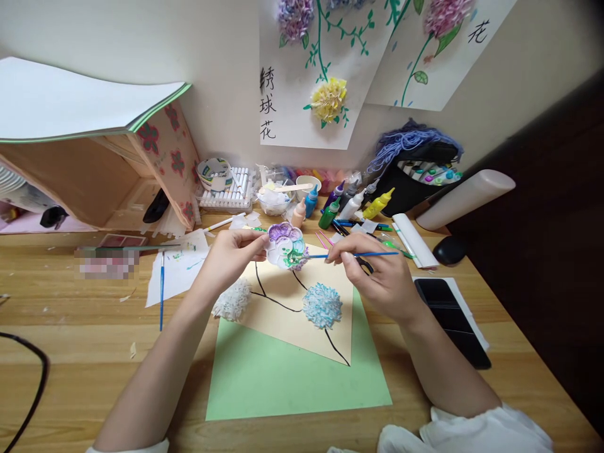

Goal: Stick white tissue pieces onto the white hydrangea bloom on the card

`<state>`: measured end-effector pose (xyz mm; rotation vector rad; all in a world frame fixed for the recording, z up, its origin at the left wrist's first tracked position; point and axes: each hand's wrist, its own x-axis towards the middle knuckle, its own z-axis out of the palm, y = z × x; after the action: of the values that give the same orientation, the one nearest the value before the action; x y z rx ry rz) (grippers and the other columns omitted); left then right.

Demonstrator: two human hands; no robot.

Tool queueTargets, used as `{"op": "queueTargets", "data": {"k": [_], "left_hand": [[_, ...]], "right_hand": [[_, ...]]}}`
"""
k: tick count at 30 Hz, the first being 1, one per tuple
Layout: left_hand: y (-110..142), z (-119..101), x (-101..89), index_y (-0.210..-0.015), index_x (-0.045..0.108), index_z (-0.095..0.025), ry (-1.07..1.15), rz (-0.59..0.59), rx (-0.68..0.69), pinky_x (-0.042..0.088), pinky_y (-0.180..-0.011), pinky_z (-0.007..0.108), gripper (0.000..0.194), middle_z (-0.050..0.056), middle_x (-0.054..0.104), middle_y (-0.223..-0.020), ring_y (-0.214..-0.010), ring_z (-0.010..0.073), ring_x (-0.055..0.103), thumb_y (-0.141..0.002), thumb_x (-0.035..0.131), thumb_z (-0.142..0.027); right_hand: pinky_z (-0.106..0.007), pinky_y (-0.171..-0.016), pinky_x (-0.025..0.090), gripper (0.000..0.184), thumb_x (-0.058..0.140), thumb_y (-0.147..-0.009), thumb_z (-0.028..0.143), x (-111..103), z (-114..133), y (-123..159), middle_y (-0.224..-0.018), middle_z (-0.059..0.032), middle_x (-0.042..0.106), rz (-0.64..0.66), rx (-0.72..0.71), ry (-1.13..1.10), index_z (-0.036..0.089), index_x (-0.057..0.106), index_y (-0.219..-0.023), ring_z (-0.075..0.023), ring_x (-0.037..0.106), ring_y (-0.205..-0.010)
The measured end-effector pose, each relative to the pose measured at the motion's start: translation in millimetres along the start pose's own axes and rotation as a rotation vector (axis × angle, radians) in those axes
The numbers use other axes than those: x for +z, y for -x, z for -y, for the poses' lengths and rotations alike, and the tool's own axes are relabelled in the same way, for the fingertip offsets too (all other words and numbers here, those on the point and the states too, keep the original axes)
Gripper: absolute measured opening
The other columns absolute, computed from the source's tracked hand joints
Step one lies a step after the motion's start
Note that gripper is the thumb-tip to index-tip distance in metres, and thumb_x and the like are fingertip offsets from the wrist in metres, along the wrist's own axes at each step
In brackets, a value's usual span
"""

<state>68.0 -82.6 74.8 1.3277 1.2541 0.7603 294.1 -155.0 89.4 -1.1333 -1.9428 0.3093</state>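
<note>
My left hand (236,255) pinches the edge of a flower-shaped paint palette (281,250), which has purple, pale blue and green paint in its wells. Between the fingers of my right hand (375,267) is a thin blue paintbrush (377,254), its tip at the green paint. Below the palette lies a cream sheet (283,324) with black stem lines, on top of a green sheet (297,384). A blue-and-white paper flower (322,306) and a white one (233,299) are on the cream sheet. A purple flower is partly hidden behind the palette.
Several paint bottles (353,206) stand along the back, beside a bowl (276,198) and a marker box (226,195). A phone (450,321) and a mouse (450,250) lie at right. At left, another brush (162,289) rests over a paint-marked paper (177,270).
</note>
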Motion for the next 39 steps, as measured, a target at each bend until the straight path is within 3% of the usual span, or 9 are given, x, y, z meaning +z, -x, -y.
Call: {"op": "queueTargets", "data": {"k": [20,32,37,39], "left_hand": [[3.3,-1.0,0.8,-0.085,0.074,-0.014,-0.040,0.005,0.017,0.057,-0.070,0.028,0.034,0.005,0.072,-0.080,-0.067,0.0137,0.064,-0.072,0.070,-0.044],[4.8,-1.8,1.2,-0.087,0.074,-0.014,-0.048,0.000,0.009,0.057,-0.071,0.027,0.034,0.005,0.072,-0.081,-0.068,0.0135,0.065,-0.073,0.070,-0.044],[4.0,-1.6,1.6,-0.086,0.074,-0.014,-0.053,0.003,0.031,0.057,-0.071,0.028,0.034,0.005,0.072,-0.079,-0.068,0.0143,0.065,-0.072,0.070,-0.045],[4.1,-1.8,1.4,-0.086,0.074,-0.014,-0.050,0.003,0.030,0.057,-0.071,0.028,0.035,0.005,0.072,-0.079,-0.068,0.0143,0.065,-0.071,0.070,-0.045]], "right_hand": [[-0.029,-0.066,0.046,0.019,0.044,-0.089,0.016,1.2,-4.6,0.4,-0.073,-0.0011,0.061,-0.068,0.129,-0.051,0.020,0.058,-0.077,-0.0155,0.059,-0.070],[-0.030,-0.067,0.045,0.017,0.045,-0.088,0.015,0.5,-3.0,-0.1,-0.074,-0.0008,0.062,-0.004,0.090,-0.057,0.020,0.058,-0.079,-0.0157,0.059,-0.071],[-0.031,-0.067,0.044,0.016,0.045,-0.087,0.014,0.6,-2.0,0.3,-0.073,-0.0008,0.060,-0.060,0.096,-0.022,0.020,0.058,-0.079,-0.0165,0.058,-0.071],[-0.031,-0.068,0.044,0.015,0.045,-0.087,0.014,0.1,-1.6,0.5,-0.075,-0.0011,0.061,-0.005,0.072,-0.042,0.020,0.058,-0.081,-0.0165,0.057,-0.073]]}}
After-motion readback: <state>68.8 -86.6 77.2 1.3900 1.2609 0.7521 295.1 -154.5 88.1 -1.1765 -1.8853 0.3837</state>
